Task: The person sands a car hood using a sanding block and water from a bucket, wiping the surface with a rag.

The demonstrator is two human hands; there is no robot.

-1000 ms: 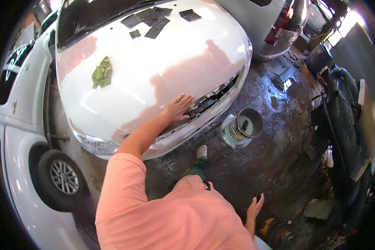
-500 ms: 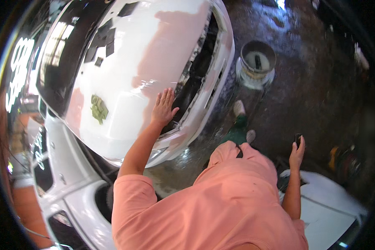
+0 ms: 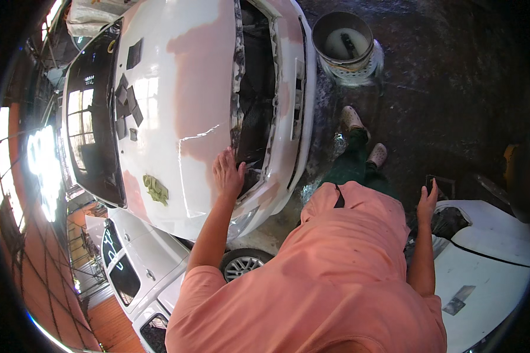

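Note:
My left hand lies flat with its fingers stretched out on the front edge of a white car hood. Broad pinkish patches cover parts of that hood, and my fingertips rest on one of them beside the dark grille opening. Off to the right, my right hand is raised away from the car, thumb and fingers curled around a small black object that hardly stands out against the dark floor; its kind cannot be made out. A crumpled green cloth sits on the hood left of my left hand.
Several dark sheet pieces lie on the hood near the windshield. Beyond my feet, a bucket of cloudy liquid with a dark thing inside stands on a support. Another white vehicle is at lower left, a white car panel at lower right.
My view has turned, so the car appears more upright and the bucket higher up. My left hand stays on the hood's front edge, now over a pinkish patch. The right hand remains raised aside.

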